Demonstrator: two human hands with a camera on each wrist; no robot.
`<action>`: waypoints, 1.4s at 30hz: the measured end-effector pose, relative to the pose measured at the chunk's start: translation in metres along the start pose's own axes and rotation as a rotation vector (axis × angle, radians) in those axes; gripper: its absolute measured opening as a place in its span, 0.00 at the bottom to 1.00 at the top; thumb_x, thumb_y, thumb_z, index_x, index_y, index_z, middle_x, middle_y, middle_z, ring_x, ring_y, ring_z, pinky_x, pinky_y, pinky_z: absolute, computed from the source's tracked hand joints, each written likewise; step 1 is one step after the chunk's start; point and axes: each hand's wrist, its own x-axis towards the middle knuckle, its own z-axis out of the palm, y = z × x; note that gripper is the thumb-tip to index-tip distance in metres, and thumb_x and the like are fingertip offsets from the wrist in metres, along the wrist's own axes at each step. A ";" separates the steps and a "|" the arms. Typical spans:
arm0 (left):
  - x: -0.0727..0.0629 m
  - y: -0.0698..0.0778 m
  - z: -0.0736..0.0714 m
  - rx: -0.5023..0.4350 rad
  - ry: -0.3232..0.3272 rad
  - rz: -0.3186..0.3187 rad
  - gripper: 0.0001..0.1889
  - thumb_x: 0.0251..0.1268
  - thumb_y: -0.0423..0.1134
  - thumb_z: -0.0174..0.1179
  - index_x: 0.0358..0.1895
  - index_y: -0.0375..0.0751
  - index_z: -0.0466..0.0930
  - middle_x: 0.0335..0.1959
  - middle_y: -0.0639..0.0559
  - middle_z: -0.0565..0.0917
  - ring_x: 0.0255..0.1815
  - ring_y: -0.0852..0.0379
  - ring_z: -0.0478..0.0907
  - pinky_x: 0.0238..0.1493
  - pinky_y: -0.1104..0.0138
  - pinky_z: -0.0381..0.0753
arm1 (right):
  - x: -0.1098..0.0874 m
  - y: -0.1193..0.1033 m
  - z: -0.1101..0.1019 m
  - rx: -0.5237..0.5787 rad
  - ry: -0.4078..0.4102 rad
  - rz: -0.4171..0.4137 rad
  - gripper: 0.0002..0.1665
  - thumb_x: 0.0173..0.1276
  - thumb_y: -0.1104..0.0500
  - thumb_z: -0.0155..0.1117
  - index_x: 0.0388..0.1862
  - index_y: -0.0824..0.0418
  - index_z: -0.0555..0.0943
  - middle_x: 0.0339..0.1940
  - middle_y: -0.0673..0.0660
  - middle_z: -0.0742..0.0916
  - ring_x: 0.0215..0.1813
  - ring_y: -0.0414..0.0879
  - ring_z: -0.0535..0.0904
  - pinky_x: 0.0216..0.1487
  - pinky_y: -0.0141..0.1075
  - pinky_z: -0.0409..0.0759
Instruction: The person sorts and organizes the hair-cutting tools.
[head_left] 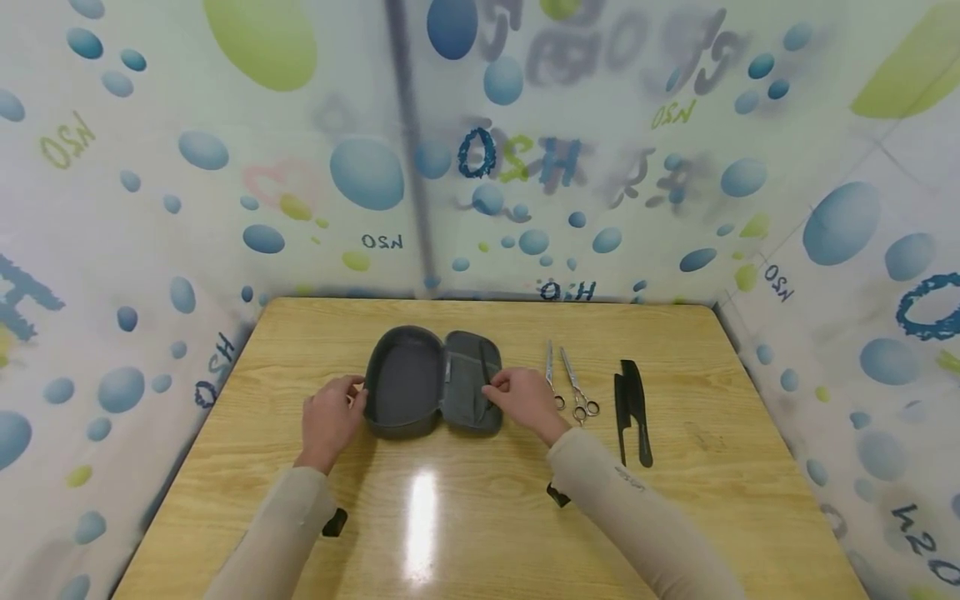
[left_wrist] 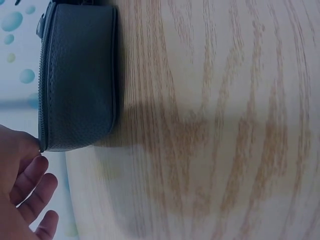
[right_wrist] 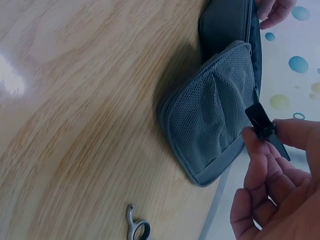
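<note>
A grey zippered case (head_left: 405,427) lies unfolded on the table, its deep half on the left and its lid with a mesh pocket (right_wrist: 205,115) on the right. My left hand (head_left: 330,419) pinches the rim at the deep half's left side; the left wrist view shows fingers at the zipper edge (left_wrist: 43,100). Above the lid, my right hand (head_left: 522,402) holds a slim black hair clip (right_wrist: 265,125) between thumb and fingers. The clip's far end reaches over the mesh pocket. Whether it touches the mesh, I cannot tell.
Right of the case lie two pairs of scissors, one (head_left: 552,375) beside the other (head_left: 577,387). Farther right are two black combs, a narrow one (head_left: 621,408) and a wider one (head_left: 637,408). Patterned walls stand behind the wooden table (head_left: 480,533) and at both sides.
</note>
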 end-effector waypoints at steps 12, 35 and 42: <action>0.000 0.003 0.000 0.004 0.007 0.010 0.13 0.67 0.38 0.59 0.51 0.39 0.82 0.36 0.44 0.86 0.35 0.46 0.81 0.48 0.43 0.71 | 0.007 -0.013 0.011 0.014 -0.041 0.009 0.16 0.68 0.45 0.64 0.42 0.55 0.87 0.35 0.49 0.89 0.34 0.39 0.82 0.38 0.35 0.80; 0.000 0.005 -0.002 0.015 -0.004 -0.007 0.13 0.67 0.39 0.59 0.52 0.39 0.82 0.35 0.44 0.86 0.34 0.46 0.81 0.46 0.44 0.70 | 0.023 -0.052 0.037 0.055 -0.062 -0.066 0.14 0.68 0.46 0.64 0.41 0.53 0.88 0.34 0.48 0.90 0.34 0.38 0.83 0.37 0.34 0.80; 0.001 0.004 0.000 0.004 0.020 0.008 0.12 0.66 0.37 0.60 0.50 0.39 0.83 0.34 0.45 0.86 0.35 0.45 0.81 0.46 0.44 0.70 | 0.027 -0.063 0.045 0.056 -0.072 -0.061 0.14 0.68 0.45 0.64 0.39 0.52 0.88 0.33 0.46 0.89 0.33 0.37 0.82 0.36 0.34 0.80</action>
